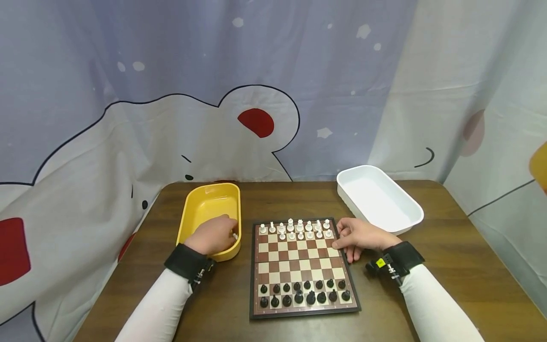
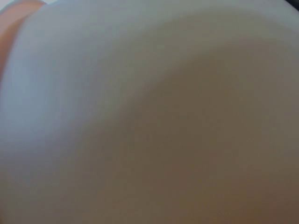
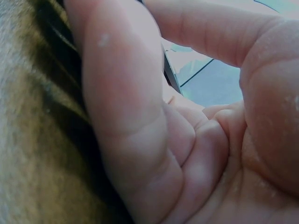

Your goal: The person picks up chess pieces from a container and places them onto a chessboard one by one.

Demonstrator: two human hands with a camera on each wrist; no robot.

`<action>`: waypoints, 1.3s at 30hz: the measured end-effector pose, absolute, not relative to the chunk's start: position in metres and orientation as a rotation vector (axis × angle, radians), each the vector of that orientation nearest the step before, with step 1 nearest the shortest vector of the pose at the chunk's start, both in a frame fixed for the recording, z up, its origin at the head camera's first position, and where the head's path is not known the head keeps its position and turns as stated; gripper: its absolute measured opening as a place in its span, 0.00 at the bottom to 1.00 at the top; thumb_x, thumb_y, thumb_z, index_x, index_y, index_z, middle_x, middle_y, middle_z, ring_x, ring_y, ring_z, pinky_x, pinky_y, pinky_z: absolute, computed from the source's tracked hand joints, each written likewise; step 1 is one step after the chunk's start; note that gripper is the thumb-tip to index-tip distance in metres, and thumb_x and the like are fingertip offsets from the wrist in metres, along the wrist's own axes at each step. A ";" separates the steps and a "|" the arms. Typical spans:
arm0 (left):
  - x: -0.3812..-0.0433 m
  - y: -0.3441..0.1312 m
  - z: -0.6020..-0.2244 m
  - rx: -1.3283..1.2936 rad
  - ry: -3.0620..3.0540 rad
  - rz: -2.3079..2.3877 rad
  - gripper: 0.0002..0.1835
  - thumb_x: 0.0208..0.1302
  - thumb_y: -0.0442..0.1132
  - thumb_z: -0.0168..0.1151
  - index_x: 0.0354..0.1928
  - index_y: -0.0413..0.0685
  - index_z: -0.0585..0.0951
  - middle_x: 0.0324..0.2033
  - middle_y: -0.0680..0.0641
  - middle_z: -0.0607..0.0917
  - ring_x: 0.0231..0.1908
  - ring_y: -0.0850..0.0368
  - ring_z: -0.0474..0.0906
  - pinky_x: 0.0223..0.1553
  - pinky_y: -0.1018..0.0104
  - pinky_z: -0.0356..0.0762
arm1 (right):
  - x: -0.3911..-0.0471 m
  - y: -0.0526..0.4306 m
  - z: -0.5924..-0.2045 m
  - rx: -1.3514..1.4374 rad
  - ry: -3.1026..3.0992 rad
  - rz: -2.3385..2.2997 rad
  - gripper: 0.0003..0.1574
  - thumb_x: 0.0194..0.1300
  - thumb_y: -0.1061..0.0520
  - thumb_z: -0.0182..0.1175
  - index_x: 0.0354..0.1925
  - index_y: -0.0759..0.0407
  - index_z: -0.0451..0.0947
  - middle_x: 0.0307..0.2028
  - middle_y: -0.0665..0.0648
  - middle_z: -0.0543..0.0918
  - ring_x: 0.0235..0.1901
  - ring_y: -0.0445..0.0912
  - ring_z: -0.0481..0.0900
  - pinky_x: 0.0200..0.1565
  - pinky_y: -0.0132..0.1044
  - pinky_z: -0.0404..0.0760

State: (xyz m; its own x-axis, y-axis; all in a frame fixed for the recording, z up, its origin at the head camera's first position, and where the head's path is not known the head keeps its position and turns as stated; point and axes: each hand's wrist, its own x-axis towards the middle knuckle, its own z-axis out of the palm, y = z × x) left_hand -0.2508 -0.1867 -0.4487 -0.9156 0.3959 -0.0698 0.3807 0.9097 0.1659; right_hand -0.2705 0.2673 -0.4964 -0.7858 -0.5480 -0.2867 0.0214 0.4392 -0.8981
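Note:
My left hand [image 1: 215, 234] is inside the yellow tray [image 1: 184, 223], fingers curled, with a small white chess piece [image 1: 235, 235] showing at the fingertips. Its exact kind is too small to tell. The left wrist view is a blur that hides this grip. On the right, my other hand [image 1: 361, 236] grips the side edge of the chessboard [image 1: 284, 270], thumb on top and the other fingers bent beside the rim. White chess pieces [image 1: 300, 225] stand in two rows along the far side, the front row shorter at its left end. Black chess pieces [image 1: 298, 297] fill two near rows.
A white tray [image 1: 380, 197] stands at the back right, just behind my right hand. The brown wooden table [image 1: 457, 270] ends at a printed curtain [image 1: 205, 137] behind. The yellow tray is left of the board.

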 end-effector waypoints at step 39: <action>-0.255 -0.196 -0.452 0.670 3.086 0.244 0.12 0.73 0.35 0.68 0.29 0.53 0.81 0.23 0.53 0.76 0.26 0.55 0.72 0.31 0.59 0.71 | -0.269 0.266 -0.494 -0.465 2.124 -1.348 0.28 0.72 0.56 0.74 0.50 0.69 0.66 0.25 0.61 0.86 0.18 0.48 0.87 0.21 0.36 0.83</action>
State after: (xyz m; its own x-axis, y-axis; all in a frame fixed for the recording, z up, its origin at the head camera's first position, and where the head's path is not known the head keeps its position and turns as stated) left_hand -0.2547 -0.1958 -0.4517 -0.9103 0.4100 0.0579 0.4140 0.8987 0.1449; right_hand -0.2694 0.2662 -0.4944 -0.7742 -0.5668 -0.2817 0.0137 0.4299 -0.9028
